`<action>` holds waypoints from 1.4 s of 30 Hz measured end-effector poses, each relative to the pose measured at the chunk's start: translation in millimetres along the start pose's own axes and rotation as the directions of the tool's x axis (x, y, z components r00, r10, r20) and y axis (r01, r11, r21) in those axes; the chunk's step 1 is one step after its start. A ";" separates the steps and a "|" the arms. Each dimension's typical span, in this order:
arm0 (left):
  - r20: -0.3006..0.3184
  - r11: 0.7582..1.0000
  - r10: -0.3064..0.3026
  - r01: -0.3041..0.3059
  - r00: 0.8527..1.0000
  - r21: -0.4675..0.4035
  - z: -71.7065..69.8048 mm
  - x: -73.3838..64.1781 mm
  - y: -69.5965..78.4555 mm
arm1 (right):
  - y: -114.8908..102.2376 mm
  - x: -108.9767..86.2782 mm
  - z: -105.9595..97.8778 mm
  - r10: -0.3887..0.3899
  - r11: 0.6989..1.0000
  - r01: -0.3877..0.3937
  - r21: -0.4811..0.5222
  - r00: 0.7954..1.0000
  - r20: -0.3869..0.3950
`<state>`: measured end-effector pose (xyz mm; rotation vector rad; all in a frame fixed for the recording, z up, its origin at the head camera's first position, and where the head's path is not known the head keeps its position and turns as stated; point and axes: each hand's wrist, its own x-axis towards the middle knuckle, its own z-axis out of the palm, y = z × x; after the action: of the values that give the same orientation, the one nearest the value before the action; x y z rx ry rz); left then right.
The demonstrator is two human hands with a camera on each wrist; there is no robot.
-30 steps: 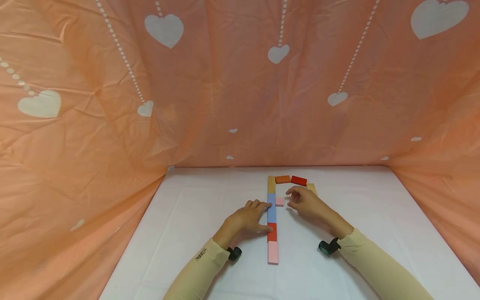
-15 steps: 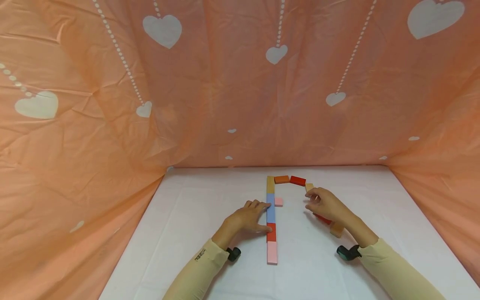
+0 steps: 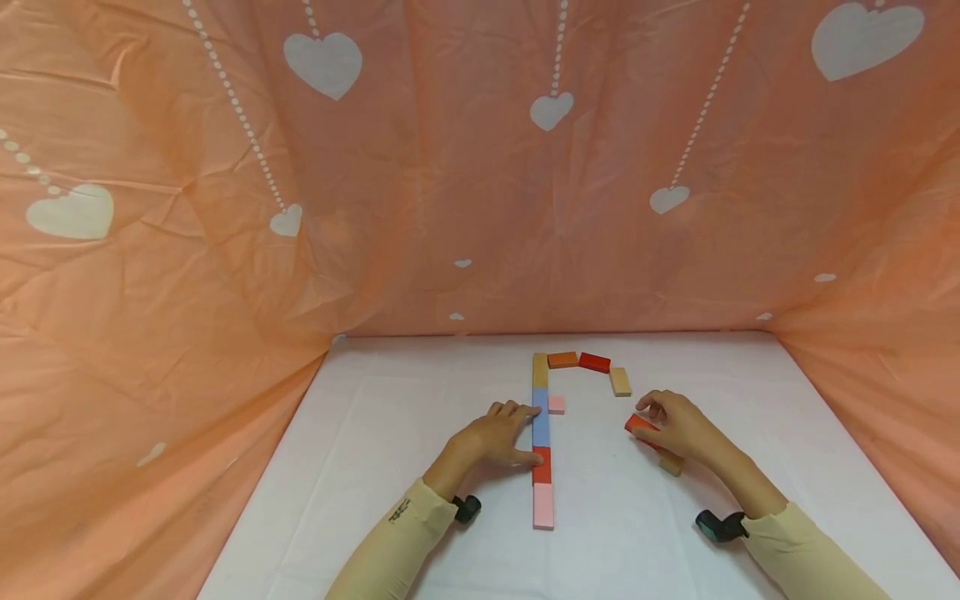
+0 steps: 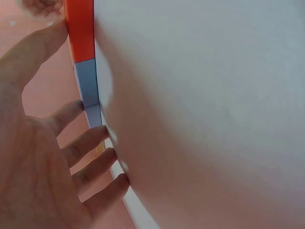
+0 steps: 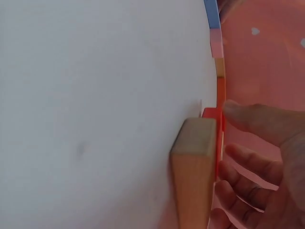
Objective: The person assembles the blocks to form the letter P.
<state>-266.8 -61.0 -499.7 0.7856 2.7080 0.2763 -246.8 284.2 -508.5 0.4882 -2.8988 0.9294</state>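
Note:
My left hand point(image 3: 491, 435) rests along a straight line of blocks, its fingertips on the blue blocks point(image 3: 541, 429) and the thumb at a red block point(image 3: 542, 473). Relaxed, spread fingers touch the line in the left wrist view. A pink block point(image 3: 543, 507) ends the line at the near side. My right hand point(image 3: 675, 423) hovers over another red block point(image 3: 636, 422) at the right, thumb at its side, fingers loosely bent and not visibly pinching it. A wooden block point(image 3: 671, 465) lies at this red block's near end, partly under the hand; it looms large in the right wrist view.
A yellowish block point(image 3: 540, 370) tops the line. From it an orange block point(image 3: 562, 360), a red block point(image 3: 595, 362) and a light wooden block point(image 3: 620, 382) curve rightward. A small pink block point(image 3: 557, 405) sits beside the blue ones. A peach curtain point(image 3: 480, 208) hangs behind the white table.
My right hand has moved from beside the small pink block, rightward and nearer, to the red block at the right, uncovering the light wooden block. My left hand has stayed put.

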 end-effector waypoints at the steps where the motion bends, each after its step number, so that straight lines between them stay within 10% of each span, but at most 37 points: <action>1: 0.000 1.000 0.001 -0.001 1.000 -0.002 0.2 -0.2 -0.2 | 1.0 -1.9 -0.2 0.010 1.000 -0.010 -0.005 1.000 0.006; 19: -0.005 1.000 0.017 -0.017 1.000 0.001 3.3 0.4 -4.2 | 4.1 -10.7 2.9 0.095 0.995 -0.095 -0.002 0.992 0.080; 42: 0.006 1.000 0.024 -0.024 1.000 0.009 0.9 2.0 -5.3 | -13.9 28.3 16.7 -0.020 0.998 0.024 -0.055 0.997 0.079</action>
<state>-270.6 -64.2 -502.4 0.8212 2.6973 0.2666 -268.6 255.9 -510.1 0.5642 -2.9735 0.8420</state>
